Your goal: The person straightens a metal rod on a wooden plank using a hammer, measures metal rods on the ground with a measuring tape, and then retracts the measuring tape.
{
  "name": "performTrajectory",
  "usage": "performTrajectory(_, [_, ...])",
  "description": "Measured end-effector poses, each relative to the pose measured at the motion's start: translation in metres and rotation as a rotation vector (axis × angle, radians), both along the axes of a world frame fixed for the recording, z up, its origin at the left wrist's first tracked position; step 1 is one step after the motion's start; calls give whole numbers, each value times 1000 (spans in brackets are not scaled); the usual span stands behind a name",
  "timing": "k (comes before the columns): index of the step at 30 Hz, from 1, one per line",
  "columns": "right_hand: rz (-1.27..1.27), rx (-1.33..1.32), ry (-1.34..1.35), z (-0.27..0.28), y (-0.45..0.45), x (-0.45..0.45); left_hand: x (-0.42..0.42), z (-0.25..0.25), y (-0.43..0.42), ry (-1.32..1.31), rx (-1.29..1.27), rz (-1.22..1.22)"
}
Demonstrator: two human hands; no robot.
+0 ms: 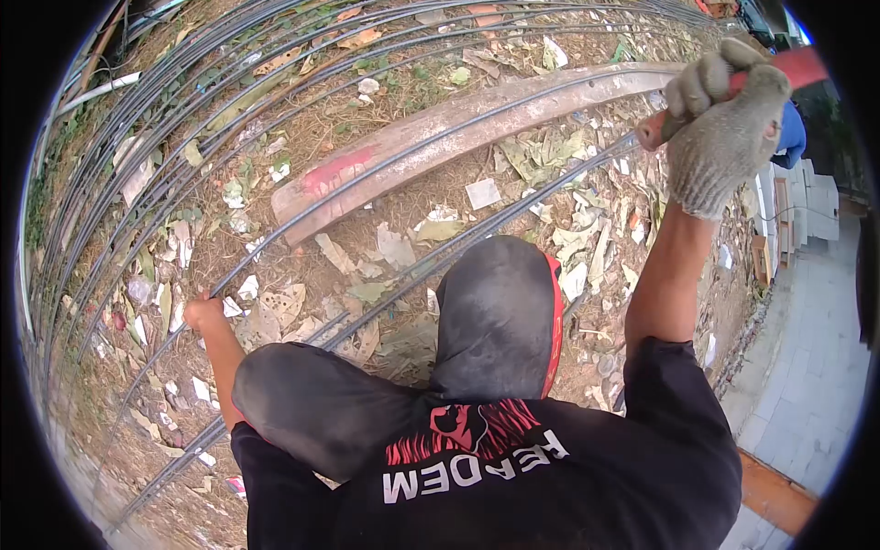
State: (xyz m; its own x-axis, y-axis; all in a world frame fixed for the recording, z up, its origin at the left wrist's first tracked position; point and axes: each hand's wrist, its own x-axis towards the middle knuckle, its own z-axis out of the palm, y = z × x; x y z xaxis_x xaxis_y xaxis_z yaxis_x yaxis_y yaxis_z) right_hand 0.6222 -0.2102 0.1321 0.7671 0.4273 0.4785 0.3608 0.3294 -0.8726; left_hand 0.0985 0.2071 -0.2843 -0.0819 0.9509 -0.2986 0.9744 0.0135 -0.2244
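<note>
My bare left hand [203, 312] is closed around a long thin steel rod [259, 247], low at the left beside my knee. The rod runs up to the right across a worn wooden plank [403, 151] with a red paint mark near its left end. My right hand [724, 137], in a grey knitted glove, is raised at the upper right, wrapped round a thick red bar [799, 69]. One brownish, worn end of the bar sticks out by the thumb side. Its other end is cut off at the picture's edge, so its full shape is hidden.
Many long steel rods [183, 119] curve across the left and top. Several more rods [477, 229] pass near my knees. Dry leaves and rubble cover the ground. At the right are a tiled pavement [807, 385], light blocks [811, 206] and a brown board [779, 495].
</note>
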Motion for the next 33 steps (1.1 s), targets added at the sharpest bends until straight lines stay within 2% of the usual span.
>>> performTrajectory(1, [386,275,90,4,-11,30,5,12,-5,-10,-42,16])
performTrajectory(3, [650,433,63,-30,-7,21,3,5,-4,-23,-39,12])
performTrajectory(4, [257,46,26,-110,-27,2,-1,-4,-2,-32,-42,18])
performTrajectory(5, [-165,-668,-129,-190,-47,-17,-7,-16,6,-48,-47,32])
performTrajectory(6, [-304,-1167,-130,-268,-67,-37,-17,-32,15,-79,-59,58])
performTrajectory(7, [-273,-1252,-396,-327,-84,-22,-30,-55,25,-188,-78,137])
performTrajectory(8, [-279,-1250,-389,-310,-85,-26,-24,-67,35,-612,-17,446])
performTrajectory(10, [-182,-1076,162,-211,-52,-25,-18,-75,38,-1463,202,1062])
performTrajectory(11, [-164,-923,285,-155,-32,-36,-17,-69,32,-1858,369,1406])
performTrajectory(12, [-136,-744,325,-96,-9,-51,-16,-57,27,-1946,367,1451])
performTrajectory(14, [-79,-365,203,-25,23,-47,-6,-30,9,-1963,352,1374])
performTrajectory(17, [614,44,162,1,55,-9,19,5,-7,-2029,339,1358])
performTrajectory(18, [729,97,188,-30,62,-21,23,10,-10,-2042,341,1349])
performTrajectory(19, [644,-55,154,-87,59,-42,28,15,-13,-2061,342,1343])
performTrajectory(20, [483,-549,-88,-144,49,-56,25,5,-5,-2084,351,1323])
performTrajectory(21, [479,-1089,-345,-183,38,-66,21,-5,3,-2108,359,1303])
performTrajectory(22, [515,-1463,-529,-205,30,-67,15,-13,2,-2135,351,1265])
performTrajectory(23, [477,-1494,-506,-221,20,-58,24,3,-10,-2101,418,1259])
performTrajectory(24, [437,-1520,-502,-216,28,-50,30,3,-13,-2118,426,1267])
performTrajectory(25, [370,-1397,-209,-210,34,-43,29,7,-12,-2202,407,1268])
performTrajectory(26, [298,-1273,112,-179,37,-58,23,8,-18,-2254,364,1263])
performTrajectory(28, [296,-936,261,-111,71,-71,25,6,-17,-2224,414,1323])
performTrajectory(30, [370,-480,260,-58,100,-82,22,6,-19,-2333,350,1231])
performTrajectory(31, [374,-473,267,-59,112,-82,24,12,-20,-2329,359,1222])
performTrajectory(32, [593,-281,318,-63,128,-77,28,19,-21,-2343,355,1234])
performTrajectory(33, [702,-228,319,-85,130,-79,29,19,-24,-2357,349,1254])
